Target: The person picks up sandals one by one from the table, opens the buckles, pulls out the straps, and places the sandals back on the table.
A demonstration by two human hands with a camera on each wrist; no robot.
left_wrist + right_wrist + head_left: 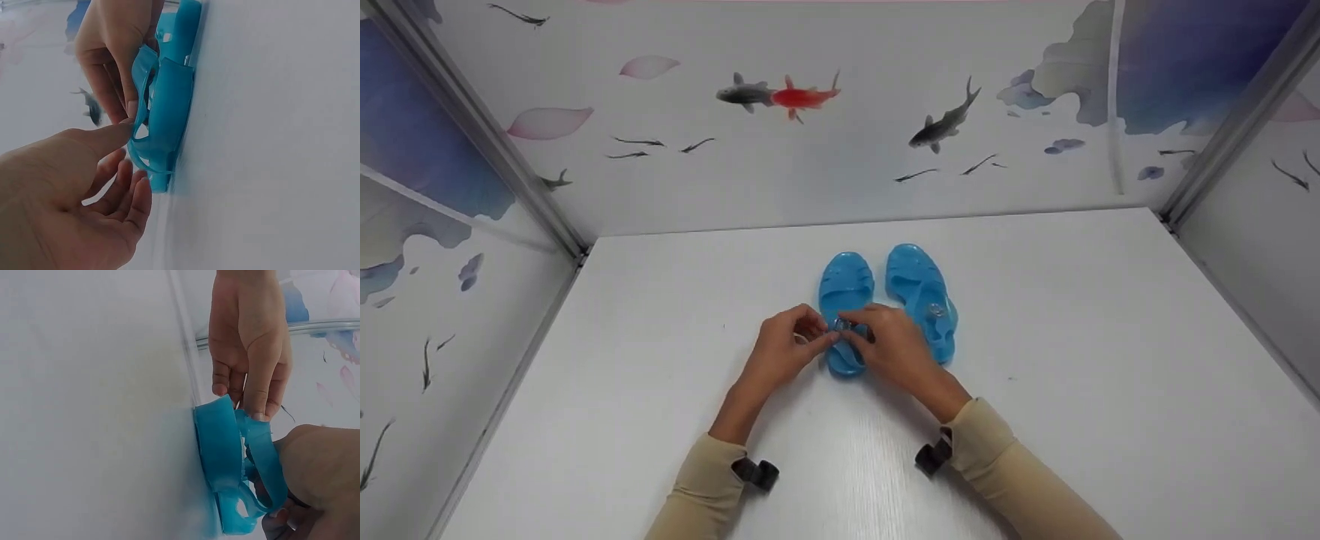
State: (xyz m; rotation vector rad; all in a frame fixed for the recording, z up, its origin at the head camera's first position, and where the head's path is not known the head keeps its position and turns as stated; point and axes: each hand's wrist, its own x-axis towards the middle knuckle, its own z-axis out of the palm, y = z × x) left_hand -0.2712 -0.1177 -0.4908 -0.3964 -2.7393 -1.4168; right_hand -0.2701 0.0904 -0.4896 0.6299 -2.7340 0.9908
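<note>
Two blue jelly sandals lie side by side, toes pointing away from me. Both hands meet over the ankle strap of the left sandal [846, 274]. My left hand [784, 345] pinches the strap near a clear buckle [841, 324], its thumb on the strap [139, 107] in the left wrist view. From the other side my right hand [894, 341] pinches the same strap, fingers curled beneath it in the right wrist view. Fingers partly hide the buckle, so how it is fastened cannot be told. The right sandal [915, 274], with its own round buckle [936, 310], stands beside the right hand, untouched by the left.
The sandals rest on a white table [660, 322]. A white back panel [840, 172] printed with fish rises behind it, with side panels in metal frames at left and right. Black wrist cameras [757, 474] hang at the beige cuffs.
</note>
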